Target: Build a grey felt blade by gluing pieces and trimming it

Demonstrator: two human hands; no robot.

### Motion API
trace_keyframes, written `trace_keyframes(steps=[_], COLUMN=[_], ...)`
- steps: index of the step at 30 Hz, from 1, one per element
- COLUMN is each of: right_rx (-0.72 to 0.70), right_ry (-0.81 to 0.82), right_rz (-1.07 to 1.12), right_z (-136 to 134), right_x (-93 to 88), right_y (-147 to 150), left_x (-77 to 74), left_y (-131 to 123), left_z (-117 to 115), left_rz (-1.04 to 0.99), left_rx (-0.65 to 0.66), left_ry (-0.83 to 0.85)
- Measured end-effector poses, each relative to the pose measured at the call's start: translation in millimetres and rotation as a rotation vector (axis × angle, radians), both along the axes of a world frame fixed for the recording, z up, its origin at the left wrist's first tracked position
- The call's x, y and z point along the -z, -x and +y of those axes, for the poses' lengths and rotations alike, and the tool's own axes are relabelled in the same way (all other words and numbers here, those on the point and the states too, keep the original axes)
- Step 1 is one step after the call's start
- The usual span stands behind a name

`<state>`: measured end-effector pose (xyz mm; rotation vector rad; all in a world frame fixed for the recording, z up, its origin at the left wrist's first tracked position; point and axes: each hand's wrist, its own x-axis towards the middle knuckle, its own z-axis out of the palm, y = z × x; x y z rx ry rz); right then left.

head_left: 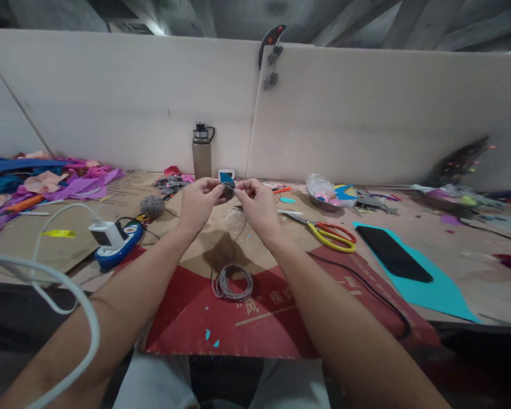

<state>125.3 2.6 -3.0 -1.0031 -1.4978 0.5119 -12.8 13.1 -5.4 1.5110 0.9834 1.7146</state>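
My left hand (200, 204) pinches a small dark grey piece (227, 193) in front of me, above the table. A blue tip (226, 178) shows just over it; I cannot tell whether the two are joined. Close against its other side, my right hand (258, 205) has its fingertips closed on a thin grey cord (241, 232). That cord hangs down toward a loose coil (234, 282) of the same cord, lying on a red and brown cardboard sheet (187, 318). The fingers partly hide the small piece.
Yellow-and-red-handled scissors (332, 236) and a black phone (394, 253) on turquoise sheet lie right. A bottle (201, 153) stands behind. Left are a grey yarn ball (152, 206), a blue power strip (118, 250), a white cable (91, 318) and coloured scraps (46, 182).
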Motion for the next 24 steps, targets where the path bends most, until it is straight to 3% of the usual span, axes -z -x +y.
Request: trace_keyframes(steps=[2, 5, 24], right_rx=[0.127, 0.196, 0.038], right_ry=[-0.096, -0.168, -0.09], right_rz=[-0.129, -0.207, -0.007], right_z=[-0.6, -2.1, 5.6], right_x=[-1.6, -3.3, 0.2], right_y=[-3.2, -6.9, -14.6], left_x=[-0.8, -2.1, -2.9], left_y=[-1.1, -2.2, -4.3], left_z=[-1.6, -4.1, -7.0], left_rz=[-0.029, -0.05, -0.06], left_rx=[0.045, 0.096, 0.178], left_ry=[0.026, 0.054, 0.109])
